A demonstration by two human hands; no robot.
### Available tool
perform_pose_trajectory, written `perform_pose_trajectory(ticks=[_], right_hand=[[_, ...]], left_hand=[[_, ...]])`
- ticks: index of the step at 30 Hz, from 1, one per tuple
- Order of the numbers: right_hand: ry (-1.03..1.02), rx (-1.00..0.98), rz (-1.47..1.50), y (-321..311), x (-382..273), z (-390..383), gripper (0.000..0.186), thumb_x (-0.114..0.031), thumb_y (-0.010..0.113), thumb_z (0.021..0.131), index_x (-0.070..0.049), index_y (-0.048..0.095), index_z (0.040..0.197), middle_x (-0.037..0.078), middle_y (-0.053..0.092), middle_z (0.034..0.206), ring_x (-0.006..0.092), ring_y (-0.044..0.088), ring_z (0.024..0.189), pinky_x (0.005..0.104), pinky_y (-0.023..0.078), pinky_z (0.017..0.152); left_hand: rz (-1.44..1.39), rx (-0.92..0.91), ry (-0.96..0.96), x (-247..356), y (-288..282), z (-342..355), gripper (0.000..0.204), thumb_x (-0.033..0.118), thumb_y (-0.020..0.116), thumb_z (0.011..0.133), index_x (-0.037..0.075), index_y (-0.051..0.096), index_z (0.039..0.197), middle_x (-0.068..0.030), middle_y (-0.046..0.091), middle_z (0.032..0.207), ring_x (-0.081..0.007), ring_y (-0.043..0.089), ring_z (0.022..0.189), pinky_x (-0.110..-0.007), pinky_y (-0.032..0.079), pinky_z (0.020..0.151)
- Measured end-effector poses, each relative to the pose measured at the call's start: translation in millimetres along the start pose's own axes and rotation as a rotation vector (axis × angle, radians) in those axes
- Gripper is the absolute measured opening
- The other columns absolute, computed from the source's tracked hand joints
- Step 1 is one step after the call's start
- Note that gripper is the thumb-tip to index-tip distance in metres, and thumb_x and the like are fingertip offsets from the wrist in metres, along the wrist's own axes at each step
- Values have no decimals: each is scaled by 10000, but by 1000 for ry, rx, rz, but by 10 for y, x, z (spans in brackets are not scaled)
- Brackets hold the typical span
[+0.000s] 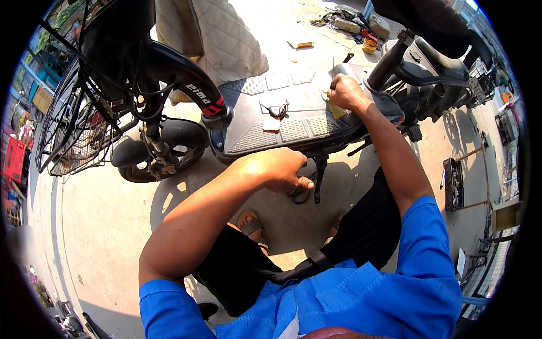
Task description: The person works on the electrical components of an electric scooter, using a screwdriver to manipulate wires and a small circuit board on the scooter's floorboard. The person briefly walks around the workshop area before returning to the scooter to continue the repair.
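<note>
An electric scooter's grey footboard (305,96) lies across the upper middle, with a small black part with wires (276,110) and a small brown piece (271,127) on it. My right hand (345,93) is closed at the board's right end, gripping what looks like a thin tool pointing up; a yellow object (337,111) shows just below those fingers. My left hand (288,172) is curled below the board's near edge, beside a black loop and the kickstand (320,178); what it holds, if anything, is hidden.
The front wheel and wire basket (73,152) are left, the seat (429,22) upper right. A quilted cover (231,45) hangs behind the board. A pile of odds (353,25) lies at the back, a black case (451,183) on the right, a red box (14,155) far left.
</note>
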State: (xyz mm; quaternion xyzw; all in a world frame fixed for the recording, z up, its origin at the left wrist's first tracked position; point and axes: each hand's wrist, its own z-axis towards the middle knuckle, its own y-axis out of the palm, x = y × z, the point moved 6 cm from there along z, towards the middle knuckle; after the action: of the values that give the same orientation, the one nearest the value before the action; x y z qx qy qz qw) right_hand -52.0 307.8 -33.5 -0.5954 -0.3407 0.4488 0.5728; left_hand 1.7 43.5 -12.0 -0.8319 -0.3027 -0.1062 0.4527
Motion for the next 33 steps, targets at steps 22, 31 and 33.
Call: perform_pose_trajectory(ticks=[22,31,33], right_hand=[[104,46,184,-9,245,-1,298,-254,706,772,9,732,909,244,701,916,377,687,910,425,536,854],[38,74,154,-50,257,35,278,-220,674,756,21,734,880,261,695,905,381,690,884,420,538,848],[63,51,178,-57,245,34,290,-227,673,760,28,732,885,262,694,891,384,690,874,416,540,838]], left_hand=[[9,-19,-7,21,-18,10,689,493,635,907,-6,509,1365,-250,652,1170,-379,609,1142,-450,478,962],[-5,-41,-16,16,-28,17,677,490,632,911,-4,515,1359,-257,647,1174,-382,603,1149,-448,475,964],[2,-20,-7,-6,-16,20,678,488,630,913,-6,512,1362,-257,644,1182,-382,597,1157,-447,471,970]])
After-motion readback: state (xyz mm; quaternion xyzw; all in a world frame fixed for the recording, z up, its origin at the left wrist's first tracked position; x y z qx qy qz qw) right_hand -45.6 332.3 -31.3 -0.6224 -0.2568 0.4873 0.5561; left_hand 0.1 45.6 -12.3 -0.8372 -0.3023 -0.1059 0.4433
